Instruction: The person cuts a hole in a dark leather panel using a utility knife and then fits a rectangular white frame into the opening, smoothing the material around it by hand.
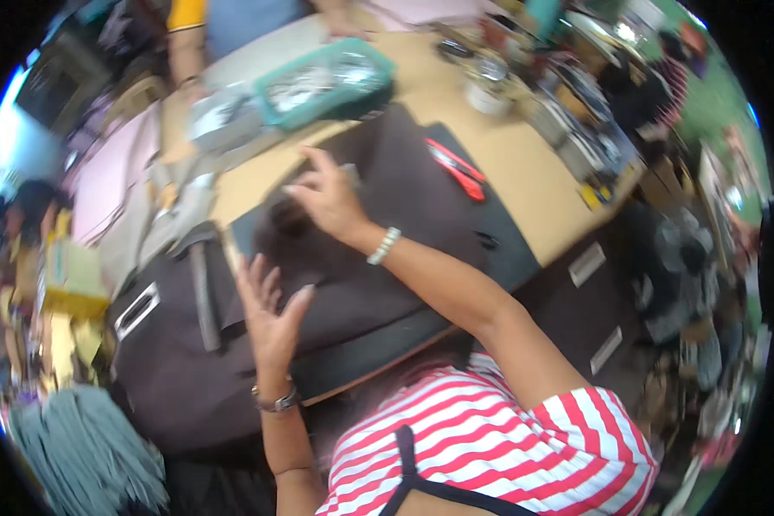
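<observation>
near left: a bundle of grey-blue strips [86,447] hangs down. my left hand [273,322] is over the near left part of the cloth, fingers spread wide, thumb out, holding nothing; can't tell if it touches.

the dark brown cloth [404,202] lies middle of the table, rumpled, over a dark mat [518,234]. a grey strip [205,297] lies left of my left hand.

my right hand [328,199] is farther out over the cloth, thumb and index apart, other fingers loosely curled. no clear grip on anything; it's blurred, contact not readable.

to handle this well, i'd say: palms flat, smooth from the middle outward, lift folds instead of dragging, keep the mat from shifting. watch the red tool [460,170] just right of the cloth, don't let fabric catch it.

surface: pale wood table [542,185], crowded. left, pink cloth [116,185] stacked. far, teal basket [277,112] with clear-wrapped stuff; white pot [488,99] to its right. co-worker [254,21] across the far side. green floor [721,77] far right, clutter all round.
</observation>
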The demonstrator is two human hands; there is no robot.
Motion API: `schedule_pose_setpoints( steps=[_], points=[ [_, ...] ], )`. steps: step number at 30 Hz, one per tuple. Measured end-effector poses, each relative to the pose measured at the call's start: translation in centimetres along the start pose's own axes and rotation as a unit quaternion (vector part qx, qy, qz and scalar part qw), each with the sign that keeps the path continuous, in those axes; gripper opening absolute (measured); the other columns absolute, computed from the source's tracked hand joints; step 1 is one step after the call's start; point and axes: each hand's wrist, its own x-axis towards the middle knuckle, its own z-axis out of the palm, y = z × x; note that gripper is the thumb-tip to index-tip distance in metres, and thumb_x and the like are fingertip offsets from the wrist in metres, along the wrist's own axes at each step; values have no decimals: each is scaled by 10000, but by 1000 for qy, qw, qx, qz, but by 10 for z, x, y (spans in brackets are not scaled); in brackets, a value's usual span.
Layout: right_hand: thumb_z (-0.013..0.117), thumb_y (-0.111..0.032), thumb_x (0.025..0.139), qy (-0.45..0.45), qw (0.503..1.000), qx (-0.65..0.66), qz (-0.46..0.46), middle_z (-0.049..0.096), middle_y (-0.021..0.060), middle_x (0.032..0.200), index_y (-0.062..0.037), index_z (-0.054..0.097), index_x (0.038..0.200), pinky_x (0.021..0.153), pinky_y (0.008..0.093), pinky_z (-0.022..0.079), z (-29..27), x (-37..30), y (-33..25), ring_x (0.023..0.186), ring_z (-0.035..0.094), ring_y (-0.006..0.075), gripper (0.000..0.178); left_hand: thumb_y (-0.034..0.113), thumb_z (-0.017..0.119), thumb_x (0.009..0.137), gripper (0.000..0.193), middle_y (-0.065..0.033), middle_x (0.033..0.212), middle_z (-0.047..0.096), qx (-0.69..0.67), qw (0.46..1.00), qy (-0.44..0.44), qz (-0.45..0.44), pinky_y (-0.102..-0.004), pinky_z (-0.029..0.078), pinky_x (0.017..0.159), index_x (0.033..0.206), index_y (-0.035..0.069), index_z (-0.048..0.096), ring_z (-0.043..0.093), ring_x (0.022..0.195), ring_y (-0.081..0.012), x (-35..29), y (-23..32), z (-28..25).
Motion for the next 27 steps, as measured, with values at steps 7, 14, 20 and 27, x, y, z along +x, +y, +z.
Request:
schedule_pose_setpoints(
  steps=[7,14,20,27],
  points=[
    [538,1,864,29,999,18,21,594,63,669,-21,400,1311,594,280,477,12,-6,20,599,582,123,468,292,874,597,1120,-265,1436,294,337,910,87,228,-440,271,1095,1439,-21,205,296,1339,-395,1,5,-22],
    [529,11,896,9,999,-30,-21,536,4,741,-58,504,1258,657,208,478,5,-11,14,709,563,71,369,214,790,690,852,-241,1393,378,444,838,135,286,-458,323,1049,1378,-15,343,364,1295,-390,26,1,-12],
    [567,-14,878,43,998,20,-43,560,24,718,-53,546,1219,612,245,451,8,-9,15,637,519,84,344,98,756,711,534,-181,1255,541,424,845,112,306,-417,396,1001,1203,15,566,503,1183,-342,48,5,-14],
    [554,1,869,41,997,-2,-61,568,44,757,-36,495,1251,644,251,482,9,-11,9,668,557,96,388,90,710,738,344,-144,1133,616,455,822,69,335,-425,414,967,1066,22,631,540,1129,-329,76,4,-26]
  ],
)
